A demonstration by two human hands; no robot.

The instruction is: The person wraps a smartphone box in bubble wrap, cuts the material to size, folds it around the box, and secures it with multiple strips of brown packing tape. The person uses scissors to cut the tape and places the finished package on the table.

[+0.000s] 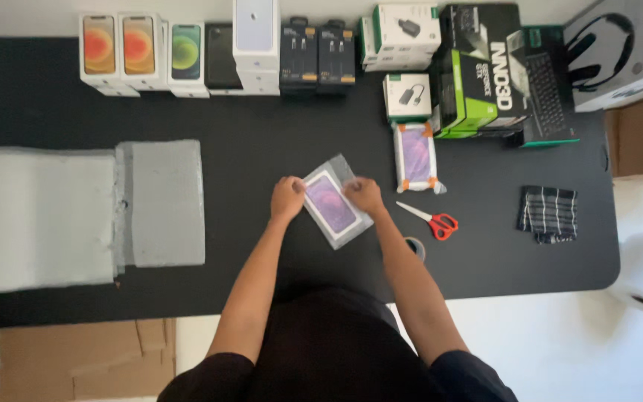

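**Two hands hold a purple phone box in clear wrap over a black bench**

Dark sleeves and two bare forearms reach up from the bottom of the view, closest to the camera. Left hand [287,198] pinches the left edge of a purple phone box [330,203], and right hand [365,196] pinches its upper right edge, so each grip is closed on the box. It lies tilted on the black bench [262,156], inside a clear plastic bag [338,170] that sticks out beyond it at both ends.

Just right of the right grip lie red-handled scissors [432,219], blades pointing toward the hand. Below them, beside the right forearm, a roll of tape [415,246] is partly hidden. Beyond the scissors sits a second wrapped purple box [416,158] with orange corners. Farther right rests a folded black striped cloth [548,213].

Well left of the left grip, grey foam sheets [83,212] lie flat. Far beyond both hands, a row of boxed phones [150,53] and boxed accessories lines the bench's back edge.
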